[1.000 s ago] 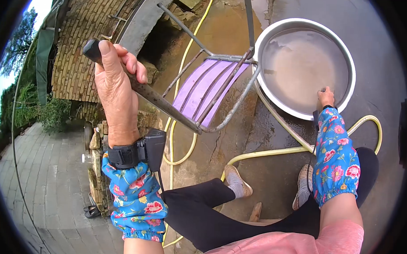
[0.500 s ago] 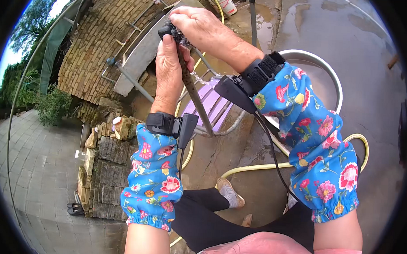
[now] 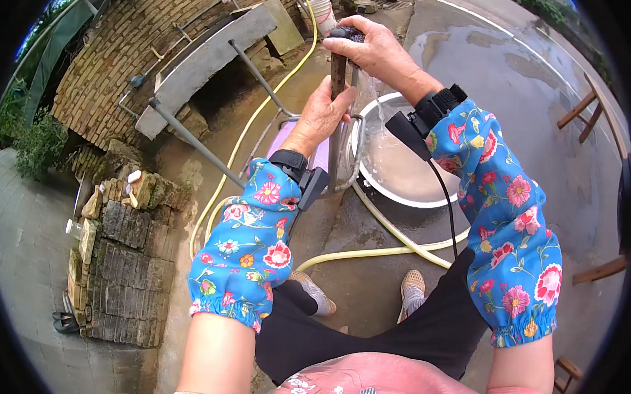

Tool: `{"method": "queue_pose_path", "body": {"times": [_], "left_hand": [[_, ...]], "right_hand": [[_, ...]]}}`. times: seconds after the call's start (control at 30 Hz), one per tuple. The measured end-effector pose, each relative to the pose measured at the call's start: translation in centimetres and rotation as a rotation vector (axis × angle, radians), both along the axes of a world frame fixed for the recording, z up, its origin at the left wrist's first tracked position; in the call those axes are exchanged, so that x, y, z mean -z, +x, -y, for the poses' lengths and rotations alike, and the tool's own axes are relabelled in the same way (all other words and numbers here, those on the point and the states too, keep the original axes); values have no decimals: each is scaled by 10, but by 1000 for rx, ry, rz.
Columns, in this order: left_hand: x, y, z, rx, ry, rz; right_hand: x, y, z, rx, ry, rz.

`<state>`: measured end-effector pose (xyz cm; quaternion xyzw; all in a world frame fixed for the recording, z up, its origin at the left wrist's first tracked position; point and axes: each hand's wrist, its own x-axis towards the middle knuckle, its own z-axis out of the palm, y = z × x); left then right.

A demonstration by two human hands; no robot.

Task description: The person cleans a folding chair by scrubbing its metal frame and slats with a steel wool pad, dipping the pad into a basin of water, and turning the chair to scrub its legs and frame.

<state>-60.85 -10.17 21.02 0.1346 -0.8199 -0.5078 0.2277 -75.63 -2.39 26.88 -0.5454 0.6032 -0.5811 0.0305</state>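
Observation:
An overturned chair or stool with a purple slatted seat stands in front of me, its metal legs pointing up. My left hand is closed round one rusty leg, below its top end. At that leg's tip, my right hand presses a dark, shaggy scouring pad, probably steel wool, against the black end cap. Water streams down beneath my right hand into a big round basin with a pale rim. Cloudy water lies in the basin. My right fingers are partly hidden behind the pad.
A yellow hose winds across the wet ground by my feet. Left of me are stacked bricks; ahead, a stone slab against a brick wall and a white bucket. Wooden furniture legs stand at right.
My view has turned, bringing the whole basin into sight. Both hands and the chair leg now appear further right, and the leg stands more upright. Water now falls into the basin.

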Motion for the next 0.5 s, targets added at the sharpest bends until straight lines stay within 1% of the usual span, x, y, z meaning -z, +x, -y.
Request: {"method": "queue_pose_path", "body": {"times": [0.03,0.07,0.13,0.17,0.2,0.27,0.3,0.33,0.4,0.47,0.5], "left_hand": [[21,4,-2,-34,47,6],[32,9,-9,-68,91,14],[41,10,-9,-64,123,-2],[43,9,-10,-80,113,-2],[43,10,-11,-102,105,-7],[40,9,-14,-126,102,-45],[42,9,-14,-136,110,-62],[46,9,-15,-144,125,-78],[46,10,-17,-167,151,-87],[48,10,-14,-181,144,-84],[50,9,-13,-196,162,-77]], "right_hand": [[2,-2,-3,11,0,15],[5,0,-5,15,3,9],[14,11,-7,36,-161,74],[23,21,-4,106,-246,115],[37,27,-5,101,-237,112],[52,37,-5,53,-246,311],[59,39,-11,9,-152,343],[66,40,-20,-32,-50,373],[69,39,-29,8,-50,329],[57,35,-39,-20,-244,591],[43,39,-47,-20,-363,585]]}}
